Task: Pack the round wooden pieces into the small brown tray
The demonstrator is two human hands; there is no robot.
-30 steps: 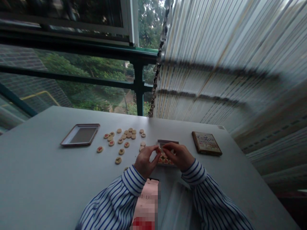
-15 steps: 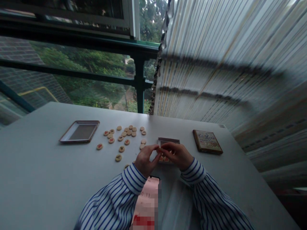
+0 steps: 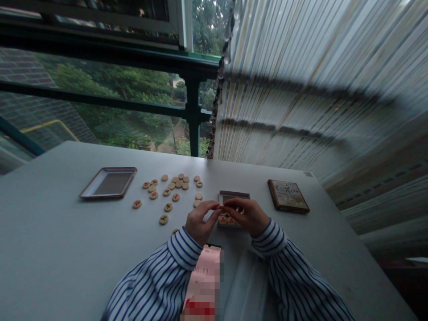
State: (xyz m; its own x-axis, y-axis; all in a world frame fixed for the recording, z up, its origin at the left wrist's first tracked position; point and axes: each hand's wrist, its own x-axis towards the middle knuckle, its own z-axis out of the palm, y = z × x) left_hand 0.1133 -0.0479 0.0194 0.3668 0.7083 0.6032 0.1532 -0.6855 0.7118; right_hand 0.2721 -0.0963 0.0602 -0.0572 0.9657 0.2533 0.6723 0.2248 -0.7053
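My left hand [image 3: 199, 220] and my right hand [image 3: 246, 215] meet over a small open box [image 3: 234, 197] in the middle of the white table [image 3: 67, 249]. Both pinch at a round wooden game piece [image 3: 220, 208] between their fingertips. Several round pieces with red marks [image 3: 226, 220] lie in rows inside the box. To the left, several loose round pieces [image 3: 174, 186] are scattered on the table, some face up with red or dark characters. Both arms wear blue-striped sleeves.
An empty brown-rimmed tray [image 3: 109, 183] lies at the far left. A flat brown box lid with a picture [image 3: 288, 195] lies to the right. A phone [image 3: 205, 276] stands close to my chest. A window railing [image 3: 190, 116] and striped curtain [image 3: 317, 98] lie beyond the table.
The view has shifted slightly. My fingertips have drawn together over the box and stay pinched on a piece; the loose pieces have not moved.
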